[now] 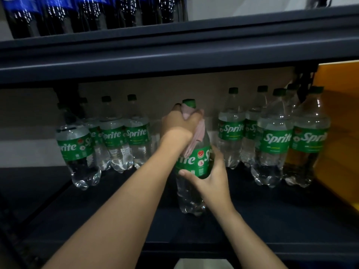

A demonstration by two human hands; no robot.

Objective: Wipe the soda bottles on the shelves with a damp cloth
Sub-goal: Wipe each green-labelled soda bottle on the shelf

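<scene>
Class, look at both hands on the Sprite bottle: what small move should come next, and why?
Probably slide the cloth down. The left hand presses it around the neck below the cap; the right hand steadies the bottle at its label, not yet covered.

Dim dark shelving, perhaps beige wall

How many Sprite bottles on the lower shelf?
11 visible: five at left, one in the hands at centre, five at right. The back rows overlap, so more may be hidden behind them.
</scene>
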